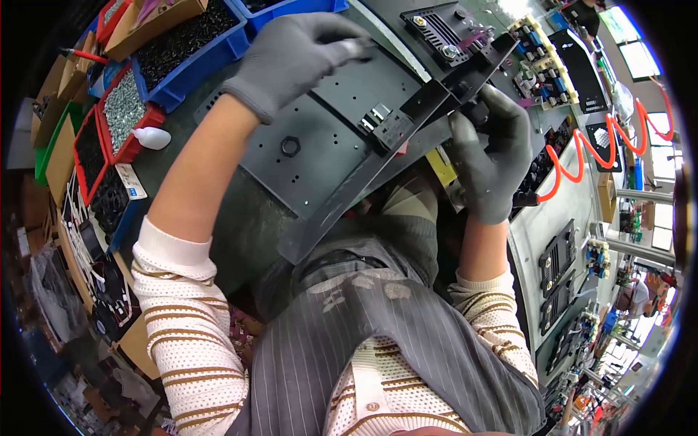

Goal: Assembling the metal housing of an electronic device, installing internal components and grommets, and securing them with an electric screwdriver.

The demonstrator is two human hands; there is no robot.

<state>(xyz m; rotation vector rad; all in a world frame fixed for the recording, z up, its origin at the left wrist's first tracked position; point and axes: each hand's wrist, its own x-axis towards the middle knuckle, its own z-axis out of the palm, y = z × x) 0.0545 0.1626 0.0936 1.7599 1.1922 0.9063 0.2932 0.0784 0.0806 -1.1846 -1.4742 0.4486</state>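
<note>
My left hand (287, 65), in a grey glove, hovers above a dark flat metal plate (320, 160) with small holes. Its fingers are pinched, and a small dark piece at their tips is too blurred to name. My right hand (494, 156), gloved too, has thumb and fingers closed at the edge of a long black metal panel (349, 192), which stands tilted on edge across the plate. Part of that grip is hidden. Beside the panel sits a small black switch-like block (389, 127) with metal terminals. A hexagonal hole or nut (290, 146) shows on the plate.
At left stand a blue bin (193, 62) of black screws and a red bin (127, 109) of silver screws, with a white bottle (152, 138) beside them. Circuit boards (542, 65) lie at far right. An orange coiled hose (582, 156) hangs near my right hand.
</note>
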